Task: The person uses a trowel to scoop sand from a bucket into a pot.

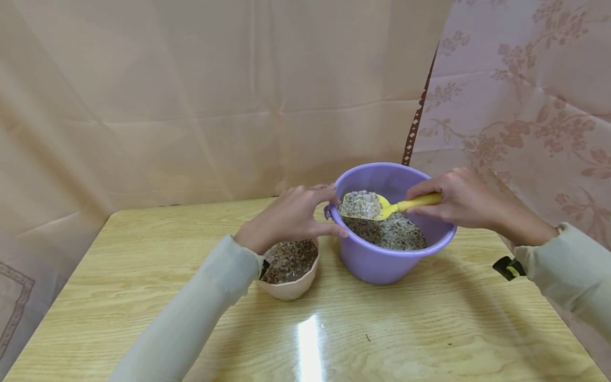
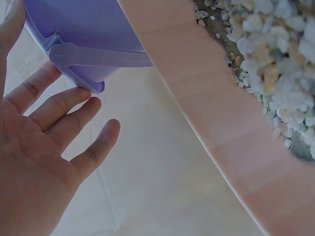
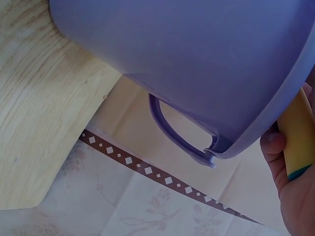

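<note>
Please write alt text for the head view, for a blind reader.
A person's right grip holds a yellow scoop of gravel above more gravel in a purple bucket; the left grip touches the bucket's rim. A pale pink bowl of gravel stands beside the bucket on a table.

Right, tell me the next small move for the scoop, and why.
I'd probably lift the yellow scoop level over the rim of the purple bucket, toward the pale pink bowl: the right grip holds it, it's heaped with pebbles, and the bowl, which already holds some, stands just left of the bucket.
</note>
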Tool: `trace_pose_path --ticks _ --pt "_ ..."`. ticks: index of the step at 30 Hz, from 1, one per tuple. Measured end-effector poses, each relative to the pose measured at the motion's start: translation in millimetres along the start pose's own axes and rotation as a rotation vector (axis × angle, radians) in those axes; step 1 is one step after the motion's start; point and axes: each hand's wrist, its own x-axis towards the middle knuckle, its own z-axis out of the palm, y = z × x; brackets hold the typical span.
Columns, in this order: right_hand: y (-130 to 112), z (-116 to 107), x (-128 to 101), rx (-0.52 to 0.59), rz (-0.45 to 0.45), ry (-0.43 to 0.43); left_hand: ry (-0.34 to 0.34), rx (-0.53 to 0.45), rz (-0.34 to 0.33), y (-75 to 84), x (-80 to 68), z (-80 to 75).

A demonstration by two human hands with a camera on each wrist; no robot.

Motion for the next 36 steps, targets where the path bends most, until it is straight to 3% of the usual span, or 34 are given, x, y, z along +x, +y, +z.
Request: trace_pose_path --ticks 7,16,23,31,36 --pt "-1 -3 1 -0.001 -0.019 0.013 -0.002 0.006 0.001 1.0 0.0 -1.0" --pt "-8 -14 4 -0.056 0.103 -0.065 -0.017 0.023 -0.020 2.2 -0.9 -3.1" --pt "-5 -17 5 -0.036 0.009 0.006 -0.035 0.045 -0.020 3.9 -0.8 -4.4" --pt "-5 -20 3 0.004 0.001 0.002 -0.069 0.071 -0.032 4.9 -0.7 -7.1" --pt "-5 -24 4 0.001 -0.011 0.004 -0.049 0.058 -0.036 1.0 -6.8 -13.8"
